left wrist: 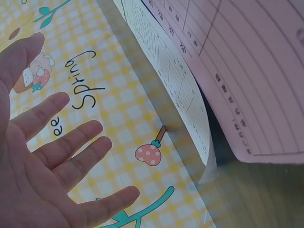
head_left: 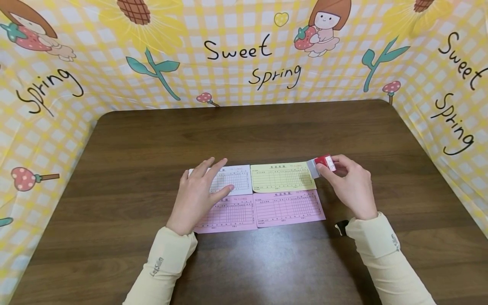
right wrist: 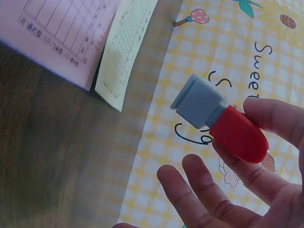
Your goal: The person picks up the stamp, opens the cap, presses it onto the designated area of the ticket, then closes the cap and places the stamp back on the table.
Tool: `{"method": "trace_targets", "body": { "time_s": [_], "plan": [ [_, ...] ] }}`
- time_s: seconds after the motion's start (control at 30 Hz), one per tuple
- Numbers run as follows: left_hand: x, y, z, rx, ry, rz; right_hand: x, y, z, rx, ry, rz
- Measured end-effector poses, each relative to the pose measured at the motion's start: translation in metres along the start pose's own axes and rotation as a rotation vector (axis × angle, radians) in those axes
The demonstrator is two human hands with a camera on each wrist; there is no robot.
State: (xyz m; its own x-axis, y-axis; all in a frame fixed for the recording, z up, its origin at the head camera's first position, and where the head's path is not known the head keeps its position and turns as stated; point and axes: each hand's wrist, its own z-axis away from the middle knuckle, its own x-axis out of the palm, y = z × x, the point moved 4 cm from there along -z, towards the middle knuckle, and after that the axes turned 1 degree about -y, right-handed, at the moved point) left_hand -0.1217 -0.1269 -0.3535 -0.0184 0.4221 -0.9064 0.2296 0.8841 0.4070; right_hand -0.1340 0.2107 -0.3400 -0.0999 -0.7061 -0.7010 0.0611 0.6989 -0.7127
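Red-and-grey stamp (head_left: 323,163) is pinched in the right grip (head_left: 354,186) near the yellow form (head_left: 280,178), the left grip (head_left: 196,198) spread apart.

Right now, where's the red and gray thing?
In the head view, the red-gray thing is right of center, in the right grip, at the right end of the yellow slip.

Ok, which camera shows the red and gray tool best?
The right wrist view: the red and gray tool looks biggest and hardly covered there. The head view shows it smaller and partly hidden; the left wrist view doesn't show it.
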Motion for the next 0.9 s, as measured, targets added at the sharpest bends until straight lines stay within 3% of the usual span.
{"method": "trace_targets", "body": {
  "time_s": [0.9],
  "plan": [
    [0.0006, 0.0075, 0.0006, 0.023, 0.004, 0.007, 0.0013, -0.0035, 0.0015, 0.097, -0.044, -0.146]
  ]
}}
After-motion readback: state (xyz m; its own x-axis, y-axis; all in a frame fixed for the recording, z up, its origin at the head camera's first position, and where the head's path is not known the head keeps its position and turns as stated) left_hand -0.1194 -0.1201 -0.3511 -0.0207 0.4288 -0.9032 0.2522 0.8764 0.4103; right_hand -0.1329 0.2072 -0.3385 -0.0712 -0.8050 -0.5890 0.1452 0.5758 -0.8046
